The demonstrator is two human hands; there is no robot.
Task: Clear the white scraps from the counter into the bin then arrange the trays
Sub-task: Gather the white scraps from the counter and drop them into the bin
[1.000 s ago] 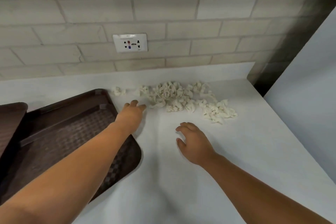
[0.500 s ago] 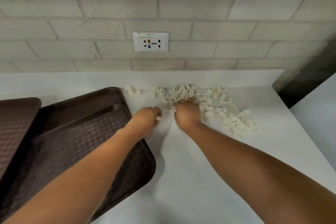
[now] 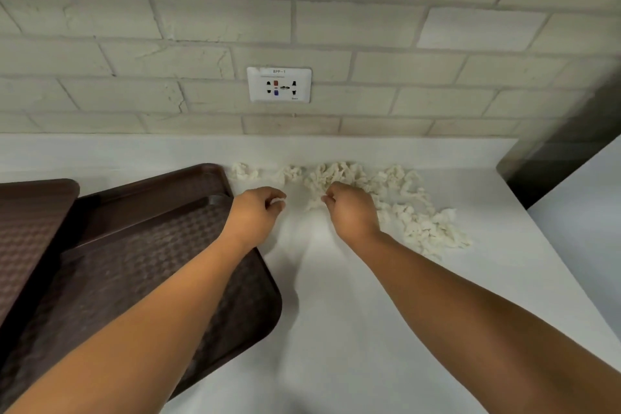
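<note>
A loose heap of white scraps (image 3: 413,208) stretches along the back of the white counter (image 3: 336,329), from near the tray corner out to the right. My left hand (image 3: 257,212) is curled shut with a white scrap pinched in its fingertips, just right of the brown tray (image 3: 134,279). My right hand (image 3: 353,212) rests on the heap's near edge, fingers closed on scraps. A second brown tray (image 3: 30,222) lies at the far left, and the first tray sits over another one beneath it. No bin is in view.
A brick wall with a white socket plate (image 3: 279,84) rises behind the counter. A dark gap (image 3: 554,161) and a pale surface (image 3: 588,245) bound the counter on the right. Bare counter lies between my arms.
Both hands moved forward to the heap; the left hand closed on a scrap, and the right hand settled on the scraps and closed. My head moved closer to the wall.
</note>
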